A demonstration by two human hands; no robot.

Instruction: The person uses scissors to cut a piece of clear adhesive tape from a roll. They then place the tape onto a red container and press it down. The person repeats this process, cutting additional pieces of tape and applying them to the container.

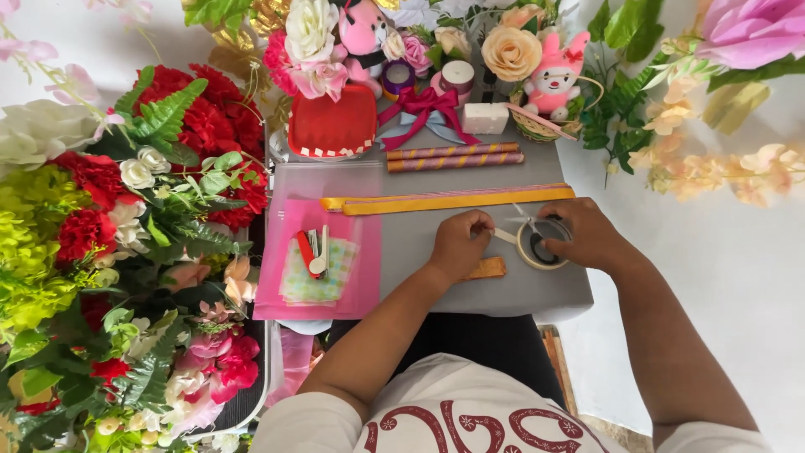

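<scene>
Grey desk (503, 294), small, crowded at the far edge. Left hand (457, 243): grip pinched shut on the free end of a cream tape strip (506, 236). Right hand (587, 235): fingers curled over the tape roll (537, 245), grip closed on its rim, holding it flat on the desk. A short length is drawn out between the hands; it appears uncut and not yet stuck to anything. Just beneath the left hand lies a small orange-brown strip (489, 268). Beyond the hands: a long yellow ribbon band (453, 200) and two striped paper rolls (453, 157). To the left: a pink plastic sheet (285, 289) bearing scissors (312, 252). Artificial flowers (101, 226) surround.
</scene>
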